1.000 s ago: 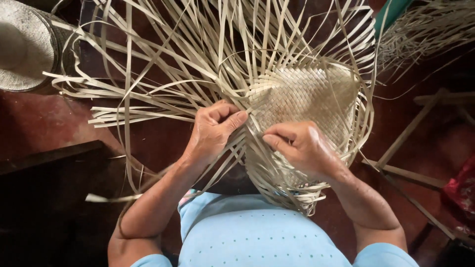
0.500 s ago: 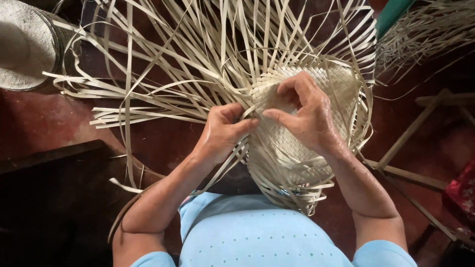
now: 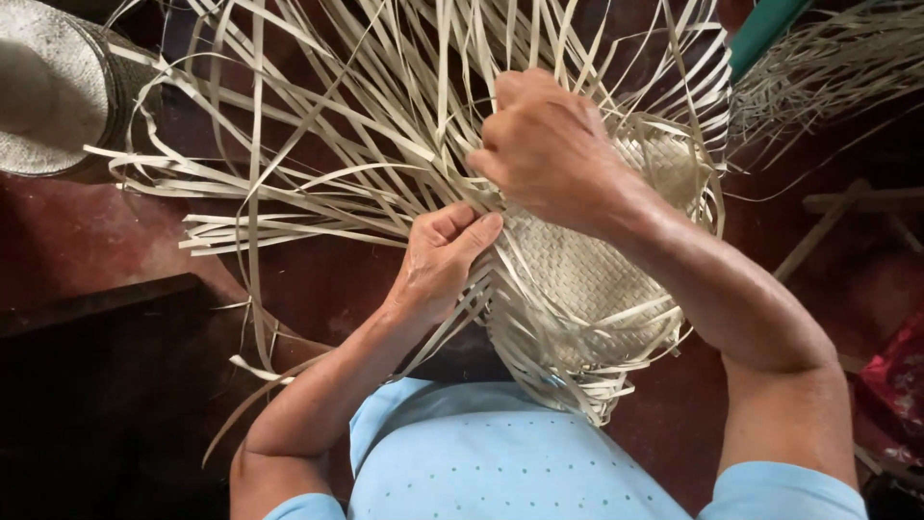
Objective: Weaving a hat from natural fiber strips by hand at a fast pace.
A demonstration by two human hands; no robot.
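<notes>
A half-woven basket (image 3: 577,289) of pale flat strips rests on my lap, its woven side facing up. Long loose strips (image 3: 318,173) fan out from it to the left and the far side. My left hand (image 3: 438,260) pinches the strips at the basket's left edge, thumb pressed on top. My right hand (image 3: 549,144) is raised above the basket's far edge, fingers closed around loose strips there. Which strip it holds is hidden under the hand.
A round woven lid or hat (image 3: 48,96) lies at the far left on the dark red floor (image 3: 87,250). A green handle (image 3: 765,29) and another bundle of strips (image 3: 837,67) sit at the far right. Wooden sticks (image 3: 837,217) lie on the right.
My right hand has lifted from the basket's near side up to its far edge, drawing strips with it. My left hand has stayed at the left edge, pinching tighter.
</notes>
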